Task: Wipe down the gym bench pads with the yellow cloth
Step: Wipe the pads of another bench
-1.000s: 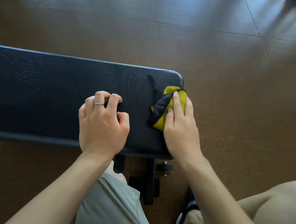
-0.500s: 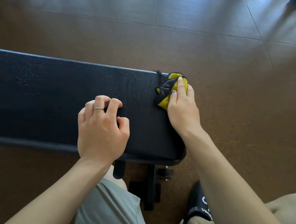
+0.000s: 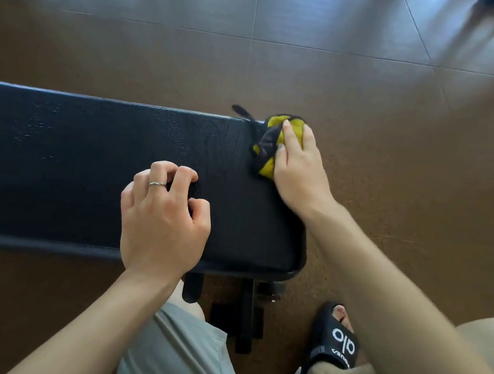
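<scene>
The black padded gym bench point(image 3: 74, 168) runs across the view from the left and ends at the right, with small droplets on its far part. A bunched yellow cloth point(image 3: 267, 166) with dark trim lies at the pad's far right corner. My right hand point(image 3: 298, 164) presses down on it with fingers laid straight over the top. My left hand point(image 3: 162, 214) rests on the pad near its front edge. Its fingers are curled with the tips on the surface. No held object shows in it.
Brown floor tiles point(image 3: 397, 141) surround the bench. The bench's black frame and foot point(image 3: 245, 317) stand under its near edge. My knee in grey shorts point(image 3: 179, 353) is just in front, and my foot in a black slide sandal point(image 3: 334, 342) is at the lower right.
My right hand has slid the cloth away from me along the pad's right end, from the middle to the far corner. The left hand has stayed put.
</scene>
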Tool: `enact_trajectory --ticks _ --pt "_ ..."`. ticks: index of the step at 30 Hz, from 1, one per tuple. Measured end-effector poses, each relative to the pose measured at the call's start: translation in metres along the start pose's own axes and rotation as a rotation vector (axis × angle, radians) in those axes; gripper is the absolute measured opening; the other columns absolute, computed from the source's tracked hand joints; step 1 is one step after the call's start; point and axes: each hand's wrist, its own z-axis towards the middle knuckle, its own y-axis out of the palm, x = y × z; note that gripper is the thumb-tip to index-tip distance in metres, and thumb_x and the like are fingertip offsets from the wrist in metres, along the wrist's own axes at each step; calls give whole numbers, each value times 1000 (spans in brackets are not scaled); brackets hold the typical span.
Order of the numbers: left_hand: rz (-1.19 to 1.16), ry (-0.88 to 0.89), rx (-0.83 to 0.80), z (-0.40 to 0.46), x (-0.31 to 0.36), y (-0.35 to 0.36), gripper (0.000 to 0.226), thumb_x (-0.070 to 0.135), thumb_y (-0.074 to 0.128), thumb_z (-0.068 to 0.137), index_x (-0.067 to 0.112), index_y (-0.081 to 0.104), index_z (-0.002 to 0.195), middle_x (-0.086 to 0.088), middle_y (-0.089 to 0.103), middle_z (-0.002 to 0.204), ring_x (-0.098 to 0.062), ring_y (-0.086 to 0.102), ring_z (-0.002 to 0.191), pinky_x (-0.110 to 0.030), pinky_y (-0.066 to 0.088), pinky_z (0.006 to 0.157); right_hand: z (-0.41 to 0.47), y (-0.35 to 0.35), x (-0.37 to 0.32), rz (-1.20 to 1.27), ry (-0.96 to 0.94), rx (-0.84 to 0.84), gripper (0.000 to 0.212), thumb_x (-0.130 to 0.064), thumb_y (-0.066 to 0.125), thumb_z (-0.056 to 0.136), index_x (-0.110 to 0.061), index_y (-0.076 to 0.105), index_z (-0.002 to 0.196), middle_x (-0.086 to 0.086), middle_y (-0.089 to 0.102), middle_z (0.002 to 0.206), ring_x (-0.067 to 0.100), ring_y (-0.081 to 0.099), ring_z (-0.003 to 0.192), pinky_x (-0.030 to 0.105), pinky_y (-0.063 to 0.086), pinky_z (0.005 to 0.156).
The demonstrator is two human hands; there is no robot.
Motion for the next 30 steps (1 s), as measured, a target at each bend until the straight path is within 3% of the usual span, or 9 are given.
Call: enact_trajectory --ticks 4,8,11,15,17,20,22,25,30 --pt "-3 1 2 1 1 -1 26 22 56 88 18 61 113 -4 54 118 -30 52 111 -50 40 102 22 -1 -3 -13 -30 -26 50 -30 33 110 -21 32 159 7 24 165 33 27 146 40 24 119" --pt "9 0 7 -1 1 0 26 20 57 88 18 61 114 -5 55 119 -31 52 112 -50 40 102 -65 4 -2 -227 -167 -5 57 -36 25 104 -22 32 159 12 19 168 38 9 154 48 8 127" --pt "14 -6 10 -2 1 1 27 17 59 87 17 62 114 -5 55 119 -31 51 113 -50 39 102 -104 2 -10 -338 -236 -87 62 -44 15 101 -33 23 161 -1 13 171 25 0 158 49 4 128" --pt "6 -1 17 -1 1 0 27 17 57 86 18 62 113 -4 55 118 -30 51 112 -49 38 102 -49 1 -26 -430 -343 -139 57 -45 16 105 -38 18 162 -6 11 171 21 3 158 47 3 128" --pt "0 -3 19 -1 0 -1 28 20 53 86 19 62 113 -3 56 118 -30 52 111 -49 39 101 -5 9 -43 -429 -360 -172 54 -43 22 107 -39 18 161 -6 15 170 21 8 157 46 6 127" --pt "-24 -8 13 1 -2 -2 29 21 52 86 19 63 113 -2 56 117 -29 54 110 -48 41 100 42 25 -66 -441 -394 -159 50 -42 23 106 -39 32 156 -5 42 156 24 35 144 47 24 116" --pt "-30 -11 9 1 -3 -3 29 22 51 86 20 64 113 -1 57 117 -27 54 109 -47 41 100 57 26 -72 -428 -360 -164 44 -45 24 106 -36 45 143 -2 55 141 27 47 131 47 32 103" --pt "-55 -13 13 1 -4 -4 28 24 51 87 21 63 112 0 57 117 -26 55 109 -46 42 100 62 14 -65 -426 -256 -136 41 -47 24 105 -28 56 121 3 61 129 30 50 124 47 35 95" --pt "-56 -14 5 1 -4 -4 28 25 50 86 21 63 111 -1 57 117 -27 55 108 -48 43 100 43 -4 -31 -262 -56 -47 41 -49 25 105 -27 54 123 6 54 126 32 46 122 45 35 86"
